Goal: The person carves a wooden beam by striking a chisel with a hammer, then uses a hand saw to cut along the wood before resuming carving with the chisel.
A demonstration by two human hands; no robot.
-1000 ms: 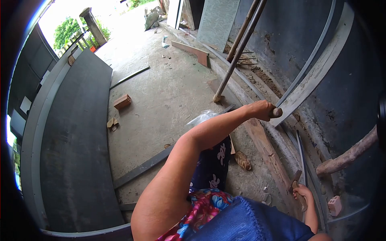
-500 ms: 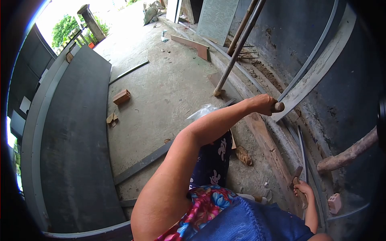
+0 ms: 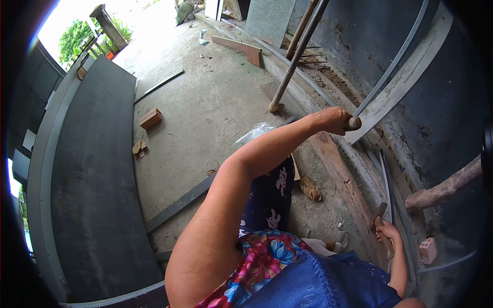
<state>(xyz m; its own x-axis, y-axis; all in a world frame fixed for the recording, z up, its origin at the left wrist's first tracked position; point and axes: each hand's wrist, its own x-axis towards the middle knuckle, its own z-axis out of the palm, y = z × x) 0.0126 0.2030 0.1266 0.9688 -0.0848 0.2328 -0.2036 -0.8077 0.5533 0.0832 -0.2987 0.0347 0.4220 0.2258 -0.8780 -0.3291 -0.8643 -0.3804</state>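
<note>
Left hand [image 3: 335, 120] fisted tight around a round wooden handle [image 3: 354, 123], butt end poking out past the fingers; the handle runs into a long, flat, pale grey blade-like strip [image 3: 398, 87], dull and scuffed, that arcs up along the dark wall [image 3: 370, 36]. Can't tell if it's metal or painted wood. Right hand [image 3: 386, 232] is low near the wall base, fingers wrapped around a short brown wooden piece [image 3: 381, 226], rough grain, top end angled; can't tell what tool it is. Just beside that hand: one thin dark metal strip [image 3: 385, 177], narrow and smooth, standing roughly upright against the wall. One long reddish wooden plank [image 3: 341, 177] lies flat on the ground under the left hand, weathered face. Two round poles [image 3: 292, 56] lean together against the wall, feet on the concrete, rusty-brown. One thick rough log [image 3: 444, 187], bark-textured, comes in from the right. Bricks: one orange [image 3: 150, 118] out on the floor, one pinkish [image 3: 427, 250] with holes by the wall, so two. Floor [image 3: 205, 113] is bare grey concrete, gritty, with scattered debris. One crumpled clear plastic bag [image 3: 255, 134] behind the left forearm. One large dark flat panel [image 3: 92, 179], matte, with a pale rim, leans at left.
</note>
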